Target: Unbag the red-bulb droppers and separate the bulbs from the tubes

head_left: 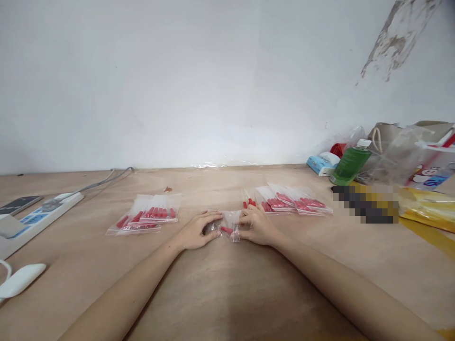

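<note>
While between hands [196,231] [261,226], bagged red piece [226,229]

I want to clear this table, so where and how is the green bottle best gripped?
Probably around the middle of the bottle, coming from the front and slightly above. Its body is broad and narrows to the white cap at the top; the tissue pack crowds its left and clear plastic its right.
</note>
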`<control>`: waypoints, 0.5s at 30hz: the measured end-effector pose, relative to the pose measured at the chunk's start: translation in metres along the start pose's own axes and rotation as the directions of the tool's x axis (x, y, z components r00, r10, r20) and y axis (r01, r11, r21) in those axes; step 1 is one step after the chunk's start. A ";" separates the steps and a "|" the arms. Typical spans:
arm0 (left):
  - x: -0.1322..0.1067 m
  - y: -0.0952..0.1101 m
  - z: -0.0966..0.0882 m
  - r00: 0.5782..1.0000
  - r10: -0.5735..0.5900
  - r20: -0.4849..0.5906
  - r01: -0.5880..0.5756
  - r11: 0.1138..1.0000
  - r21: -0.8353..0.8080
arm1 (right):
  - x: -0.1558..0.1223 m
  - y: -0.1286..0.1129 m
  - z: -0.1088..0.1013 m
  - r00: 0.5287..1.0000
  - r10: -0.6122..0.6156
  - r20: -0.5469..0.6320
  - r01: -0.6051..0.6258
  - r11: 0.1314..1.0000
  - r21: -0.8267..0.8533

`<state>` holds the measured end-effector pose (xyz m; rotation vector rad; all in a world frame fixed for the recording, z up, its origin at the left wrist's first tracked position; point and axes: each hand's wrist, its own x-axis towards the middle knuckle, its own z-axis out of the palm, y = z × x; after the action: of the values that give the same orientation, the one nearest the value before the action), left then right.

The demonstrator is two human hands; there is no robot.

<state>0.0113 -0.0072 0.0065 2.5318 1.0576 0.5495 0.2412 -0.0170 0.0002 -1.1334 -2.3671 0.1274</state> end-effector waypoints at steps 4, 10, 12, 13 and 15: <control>0.000 -0.002 0.000 1.000 0.001 0.021 -0.001 1.000 0.005 | 0.002 -0.002 0.001 0.999 0.051 0.019 -0.050 0.998 -0.045; -0.001 -0.001 -0.002 0.999 0.018 0.043 -0.020 0.999 0.044 | -0.001 -0.007 0.002 0.999 0.025 0.024 -0.025 1.000 0.009; -0.001 0.000 -0.004 0.998 0.027 0.050 -0.028 0.999 0.035 | -0.002 -0.009 0.002 1.000 0.017 0.020 -0.017 1.000 0.026; -0.002 0.000 -0.006 0.998 0.029 0.058 -0.031 0.999 0.029 | -0.002 -0.010 0.002 1.000 0.018 0.008 -0.018 0.999 0.040; -0.003 0.001 -0.010 0.996 0.029 0.080 -0.031 0.999 0.018 | -0.001 -0.008 0.000 0.998 0.039 -0.040 -0.035 0.996 0.079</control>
<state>0.0053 -0.0078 0.0148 2.5675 1.0028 0.4448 0.2357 -0.0233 0.0019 -1.1324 -2.2853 0.2059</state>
